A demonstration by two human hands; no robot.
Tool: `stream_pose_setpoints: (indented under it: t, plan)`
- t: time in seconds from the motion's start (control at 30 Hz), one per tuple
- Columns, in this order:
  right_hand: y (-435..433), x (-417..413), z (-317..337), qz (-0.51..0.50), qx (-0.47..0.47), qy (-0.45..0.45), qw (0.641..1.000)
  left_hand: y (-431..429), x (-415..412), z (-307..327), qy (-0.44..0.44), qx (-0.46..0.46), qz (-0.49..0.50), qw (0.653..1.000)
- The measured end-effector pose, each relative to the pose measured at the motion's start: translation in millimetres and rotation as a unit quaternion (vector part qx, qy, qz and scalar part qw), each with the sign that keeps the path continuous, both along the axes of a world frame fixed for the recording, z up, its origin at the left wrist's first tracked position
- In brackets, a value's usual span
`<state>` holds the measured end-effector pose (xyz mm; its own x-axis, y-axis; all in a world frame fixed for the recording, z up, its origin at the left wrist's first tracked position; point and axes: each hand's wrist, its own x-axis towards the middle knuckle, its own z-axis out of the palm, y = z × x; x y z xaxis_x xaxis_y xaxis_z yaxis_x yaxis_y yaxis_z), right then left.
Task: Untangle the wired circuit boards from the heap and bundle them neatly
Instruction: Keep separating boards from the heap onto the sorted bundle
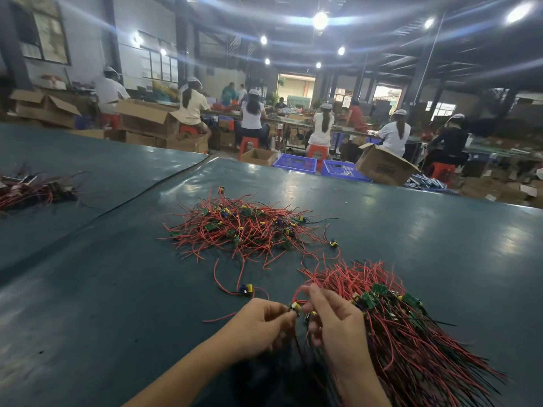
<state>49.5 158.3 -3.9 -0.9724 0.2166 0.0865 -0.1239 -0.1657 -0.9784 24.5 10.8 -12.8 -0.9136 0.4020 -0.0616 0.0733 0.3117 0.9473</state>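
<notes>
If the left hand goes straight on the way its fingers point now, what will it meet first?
Probably the right hand, holding the bundle of red-wired green circuit boards. The left hand, pinching a small yellow-and-blue wired component, points at it; depth is unclear.

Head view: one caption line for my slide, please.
Left hand pinches a wired board, right hand pinches red wire, beside the bundle; heap beyond.

The table cover (411, 230) under the heap (244, 227) is a smooth, dark teal sheet, glossy enough to mirror the lamps (320, 20). The heap is red plastic-sheathed wire (191, 239) with green boards (206, 212); beyond it stand matt cardboard boxes (382, 168) and blue plastic crates (295, 163).
</notes>
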Motion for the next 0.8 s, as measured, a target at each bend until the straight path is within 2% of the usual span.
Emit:
stream_pose_setpoints:
  t: [0.1,0.13,0.2,0.23,0.37,0.5,0.6,0.7,0.77,0.8]
  plan:
    - [-6.5,1.3,-2.7,0.023,0.026,0.0,0.999,0.6,2.7,-9.5,0.151,-0.126,-0.004,0.98]
    - [-7.7,1.2,-4.0,0.028,0.021,0.001,0.999,-0.5,2.2,-11.3,0.21,-0.19,0.01,0.959]
    - [-11.4,1.4,-6.1,0.045,0.021,0.0,0.999,-6.8,-1.6,-12.0,0.311,-0.316,0.043,0.895]
    - [-13.6,2.0,-7.1,0.056,0.038,0.001,0.998,-11.5,-4.2,-10.6,0.338,-0.332,0.059,0.878]
    - [-20.5,5.3,-12.3,0.113,0.16,-0.003,0.981,-33.8,-19.2,-5.4,0.377,-0.275,0.105,0.878]
    - [-21.3,6.7,-19.4,0.152,0.289,-0.028,0.945,-44.3,-29.7,-14.2,0.308,-0.379,0.109,0.866]
    - [-16.8,6.5,-19.1,0.112,0.375,-0.035,0.919,-45.5,-33.6,-20.8,0.294,-0.409,0.091,0.859]
    - [-9.1,3.7,-18.7,0.06,0.415,-0.038,0.907,-48.5,-35.1,-19.3,0.323,-0.388,0.124,0.854]
    - [-5.9,3.2,-18.5,0.037,0.42,-0.037,0.906,-49.0,-35.6,-19.6,0.35,-0.354,0.146,0.855]
    - [-5.6,3.8,-17.8,0.028,0.418,-0.035,0.907,-48.3,-35.3,-19.6,0.368,-0.306,0.16,0.863]
